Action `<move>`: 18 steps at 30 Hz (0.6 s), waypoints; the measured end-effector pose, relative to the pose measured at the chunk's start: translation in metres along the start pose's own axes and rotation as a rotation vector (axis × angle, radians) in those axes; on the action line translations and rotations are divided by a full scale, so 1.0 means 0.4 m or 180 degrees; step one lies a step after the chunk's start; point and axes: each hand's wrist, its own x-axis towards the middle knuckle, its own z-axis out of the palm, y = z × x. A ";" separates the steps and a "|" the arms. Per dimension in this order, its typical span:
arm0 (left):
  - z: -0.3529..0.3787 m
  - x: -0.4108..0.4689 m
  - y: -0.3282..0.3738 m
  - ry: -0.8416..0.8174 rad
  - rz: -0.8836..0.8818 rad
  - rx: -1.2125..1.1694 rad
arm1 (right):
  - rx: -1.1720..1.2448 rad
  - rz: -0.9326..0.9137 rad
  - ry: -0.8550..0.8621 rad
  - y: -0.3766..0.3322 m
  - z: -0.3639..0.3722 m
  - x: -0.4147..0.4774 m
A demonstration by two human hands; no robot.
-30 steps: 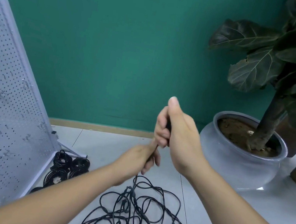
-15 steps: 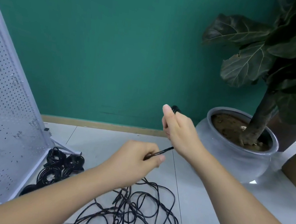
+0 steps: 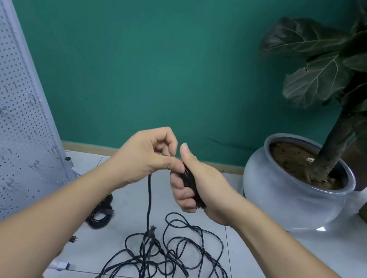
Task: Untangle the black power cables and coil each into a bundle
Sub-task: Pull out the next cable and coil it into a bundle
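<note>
While the cable (image 3: 149,198) is pinched by the left hand (image 3: 143,156), its gathered end is gripped in the curled right hand (image 3: 203,187). The strand is hung near-vertically from the left hand, the nearer one, to the tangle (image 3: 169,266) on the floor (image 3: 255,258) directly below.

even soft indoor light, faint shadows, wide-angle bending at edges

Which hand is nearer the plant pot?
Right. The right hand sits left of the pot; the left hand lies farther left, beyond it. Both grip the cable.
</note>
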 end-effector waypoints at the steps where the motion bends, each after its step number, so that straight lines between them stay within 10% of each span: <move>1: -0.006 0.001 -0.004 -0.0015 -0.0042 -0.0152 | 0.0084 0.0016 -0.0129 -0.005 0.004 -0.006; 10: 0.108 -0.003 -0.006 0.0489 -0.0845 -0.0021 | 0.0662 -0.0876 0.0119 -0.043 0.031 -0.002; 18: 0.258 -0.067 -0.093 -0.0545 -0.1013 0.0023 | 0.0080 -0.1269 0.1358 -0.075 -0.048 0.013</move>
